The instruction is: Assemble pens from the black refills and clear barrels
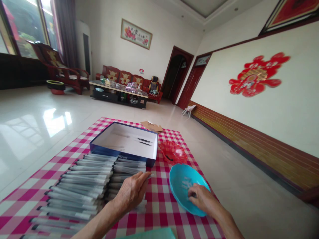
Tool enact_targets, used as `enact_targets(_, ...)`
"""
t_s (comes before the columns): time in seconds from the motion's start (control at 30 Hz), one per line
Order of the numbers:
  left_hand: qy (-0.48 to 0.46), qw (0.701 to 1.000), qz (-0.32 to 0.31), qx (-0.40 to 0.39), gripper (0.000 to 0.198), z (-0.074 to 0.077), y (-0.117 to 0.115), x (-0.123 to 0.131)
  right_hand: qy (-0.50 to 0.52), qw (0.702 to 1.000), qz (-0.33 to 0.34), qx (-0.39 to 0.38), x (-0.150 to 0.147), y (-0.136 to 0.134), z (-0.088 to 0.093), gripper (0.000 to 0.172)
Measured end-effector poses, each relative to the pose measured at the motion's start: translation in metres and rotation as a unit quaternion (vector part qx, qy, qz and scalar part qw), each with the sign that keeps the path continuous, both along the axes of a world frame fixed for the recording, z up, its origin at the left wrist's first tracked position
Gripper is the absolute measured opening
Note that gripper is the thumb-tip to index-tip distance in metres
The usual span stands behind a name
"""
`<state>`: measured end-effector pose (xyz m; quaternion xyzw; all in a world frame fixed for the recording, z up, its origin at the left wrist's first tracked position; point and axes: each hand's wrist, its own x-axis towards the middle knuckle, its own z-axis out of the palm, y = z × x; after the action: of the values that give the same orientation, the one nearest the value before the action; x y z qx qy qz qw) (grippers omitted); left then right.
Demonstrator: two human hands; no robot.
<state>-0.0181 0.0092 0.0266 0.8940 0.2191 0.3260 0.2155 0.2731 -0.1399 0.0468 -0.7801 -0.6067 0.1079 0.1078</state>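
My left hand (133, 190) is closed above the pens, and a short clear tip, seemingly of a pen (151, 175), pokes out past its thumb and forefinger. Most of that pen is hidden by the hand. Inside a blue scalloped bowl (175, 186), the fingers of my right hand (200, 197) are pinched together beside small whitish pieces (186, 182); whatever is between the fingertips is hidden. Rows of clear-barrelled pens (82, 181) with black ends lie stacked at the left, partly under my left forearm.
Behind the pens stands a blue box lid or tray (117, 134) with a white inside and a few thin dark refills (144, 141). A red translucent bowl (174, 152) holds something dark. Brown cardboard (152, 126) lies at the far edge of the checked tablecloth (62, 159).
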Motion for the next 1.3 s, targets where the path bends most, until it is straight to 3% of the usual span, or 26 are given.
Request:
enact_targets(0.2,0.0,1.0,0.008,-0.004,0.028,0.004,-0.003,0.0,-0.01,1.0,0.006,-0.013,0.0,-0.001,-0.005,0.019)
enact_targets(0.3,-0.005,1.0,0.013,-0.009,0.026,0.007,-0.005,0.0,0.035,0.999,-0.006,0.04,-0.01,0.006,0.009,0.011)
enact_targets(0.37,-0.01,1.0,0.015,-0.013,0.026,0.01,-0.006,0.0,0.118,0.987,-0.019,0.106,-0.026,0.017,0.023,0.013)
enact_targets(0.47,-0.024,0.999,0.015,-0.017,0.027,0.012,-0.006,0.0,0.268,0.945,-0.037,0.183,-0.062,0.04,0.042,0.031)
enact_targets(0.53,-0.038,0.999,0.011,-0.022,0.028,0.012,-0.006,0.0,0.355,0.907,-0.044,0.222,-0.088,0.057,0.046,0.033)
enact_targets(0.7,-0.082,0.996,0.009,-0.029,0.034,0.011,-0.003,-0.002,0.571,0.772,-0.074,0.271,-0.13,0.095,0.028,0.033)
enact_targets(0.8,-0.096,0.994,0.018,-0.037,0.034,0.009,-0.001,-0.002,0.612,0.735,-0.093,0.277,-0.137,0.104,0.013,0.036)
enact_targets(0.97,-0.102,0.994,0.038,-0.028,0.033,0.008,-0.001,-0.001,0.603,0.747,-0.095,0.265,-0.137,0.102,0.005,0.035)
enact_targets(1.3,-0.11,0.992,0.036,-0.052,0.027,0.013,-0.001,-0.002,0.549,0.8,-0.057,0.236,-0.146,0.098,0.012,0.034)
